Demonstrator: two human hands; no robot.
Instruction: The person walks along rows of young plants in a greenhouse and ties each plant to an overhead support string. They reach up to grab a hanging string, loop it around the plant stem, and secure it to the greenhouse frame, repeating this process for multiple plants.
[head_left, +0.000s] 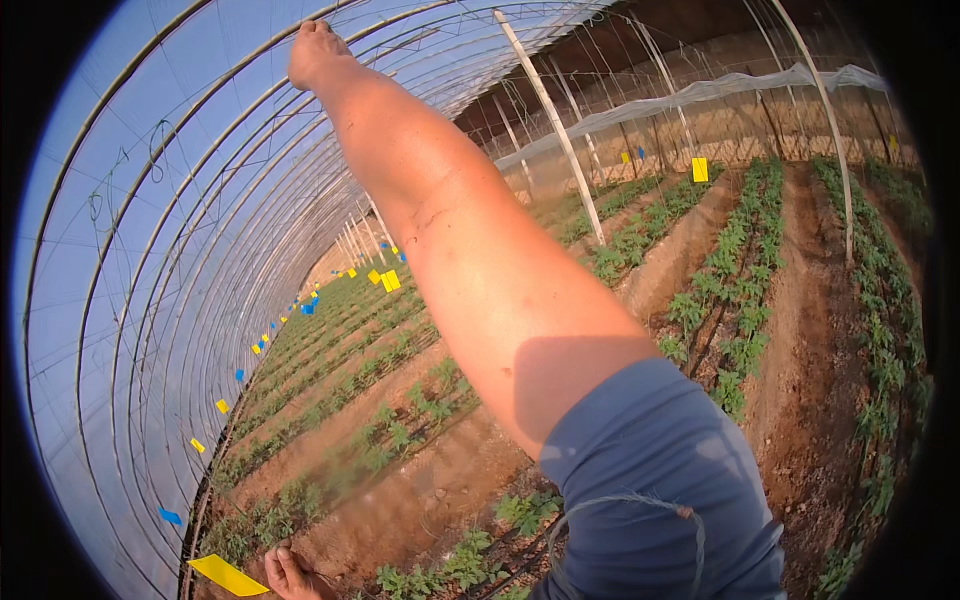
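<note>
My right hand (319, 51) is raised high at the upper left, with its fingers curled beside a curved roof hoop (259, 54). Whether it grips the hoop or a thin line there cannot be made out. The bare forearm and a blue-grey sleeve (652, 442) cross the middle of the view, and a loop of twine (701, 540) lies over the sleeve. Low at the left edge, my left hand (289, 574) shows only in part, fingers bent. A yellow card (227, 575) is close beside it; the picture does not settle whether the fingers hold it.
Rows of green plants (750, 277) grow in soil beds inside a plastic-covered greenhouse. Pale posts (551, 124) stand among the rows. Yellow cards (700, 169) and blue cards (170, 517) hang at several places. Strings (157, 150) dangle from the hoops. Plastic sheeting (697, 94) sags along the back wall.
</note>
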